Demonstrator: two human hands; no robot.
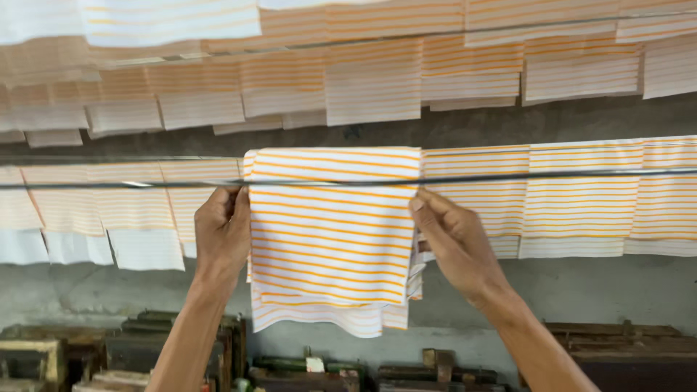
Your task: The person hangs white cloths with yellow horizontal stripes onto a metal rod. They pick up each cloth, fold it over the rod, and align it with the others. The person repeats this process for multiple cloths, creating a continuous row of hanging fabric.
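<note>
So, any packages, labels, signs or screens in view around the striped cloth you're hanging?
None that I can see: no package, label, sign or screen. Both hands, left hand and right hand, grip the white cloth with orange stripes draped over the thin line; below stand dark wooden blocks.

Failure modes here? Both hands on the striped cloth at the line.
1. The striped cloth hangs mostly on the near side of the wire; uneven drape may let it slide off once released.
2. Left hand and right hand grip only the side edges, so the layered bottom could bunch or unfold.
3. Neighbouring cloths sit close on the right; a sideways tug might shift them.
</note>
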